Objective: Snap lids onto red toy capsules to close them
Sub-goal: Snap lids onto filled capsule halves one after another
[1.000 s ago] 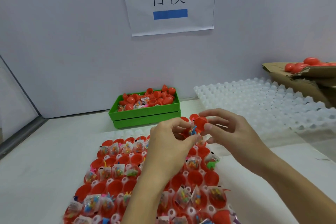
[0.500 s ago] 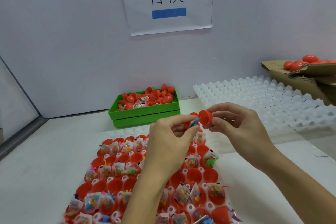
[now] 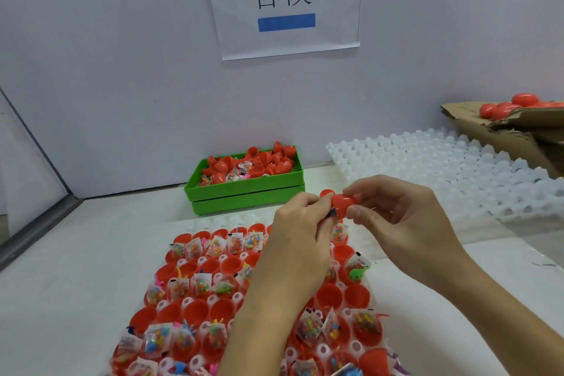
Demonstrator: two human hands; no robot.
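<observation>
You are pinching a lid (image 3: 344, 205) in your right hand (image 3: 406, 223) and pressing it onto the capsule your left hand (image 3: 300, 241) is gripping. A bit of toy is sticking out at the seam; you probably need to tuck it in before snapping.

Between our hands we see a glossy red plastic capsule lid (image 3: 344, 204), a dark blue scrap (image 3: 332, 211) at its edge. Below our hands, red plastic capsule halves (image 3: 198, 308) sit in a white moulded tray (image 3: 195, 224), many holding clear packets of multicoloured toys (image 3: 183, 287). Beyond our left hand a bright green plastic crate (image 3: 244, 189) is full of red shells. Past our right hand lie a translucent white dimpled tray (image 3: 442, 168) and a brown cardboard box (image 3: 512, 143). The white paper sign (image 3: 283, 0) above has black characters and a blue bar.
</observation>
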